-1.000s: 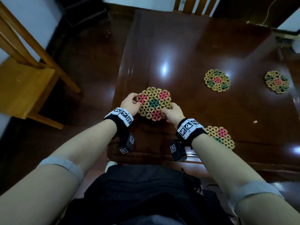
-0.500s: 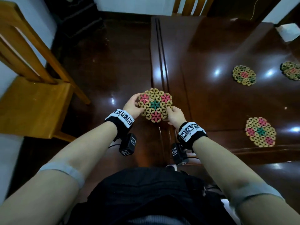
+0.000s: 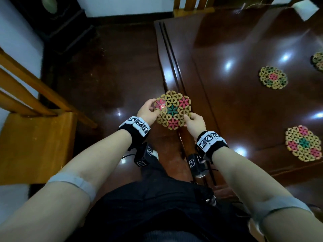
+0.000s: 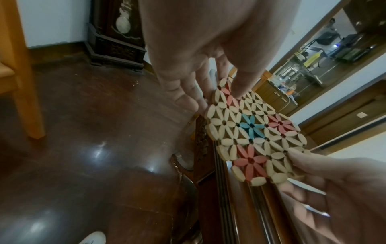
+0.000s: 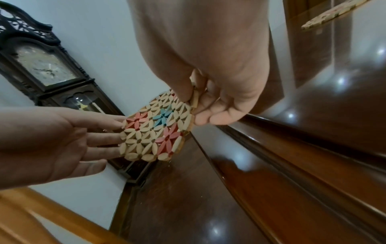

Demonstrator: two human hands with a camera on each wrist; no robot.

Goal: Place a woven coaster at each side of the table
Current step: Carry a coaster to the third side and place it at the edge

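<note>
Both of my hands hold a woven coaster (image 3: pixel 173 111) (image 4: pixel 254 132) (image 5: pixel 156 127), tan with pink flowers and a teal centre. It hangs in the air over the left edge of the dark wooden table (image 3: pixel 244 105), partly above the floor. My left hand (image 3: pixel 148 110) (image 4: pixel 221 97) pinches its left rim, thumb on top and fingers underneath. My right hand (image 3: pixel 194 122) (image 5: pixel 200 102) pinches the near right rim. Three more coasters lie flat on the table: one mid-table (image 3: pixel 273 79), one near the front edge (image 3: pixel 303 143), and one cut off at the right (image 3: pixel 318 61).
A light wooden chair (image 3: pixel 35 137) stands on the glossy dark floor to my left. Another chair back (image 3: pixel 192 4) shows at the table's far end. A dark grandfather clock (image 5: pixel 41 66) stands against the white wall. A white box (image 3: pixel 305 7) sits at the table's far right corner.
The coaster, held in both hands throughout, has travelled left from above the table top to its left edge. The view has swung left, so the other coasters now sit further right.
</note>
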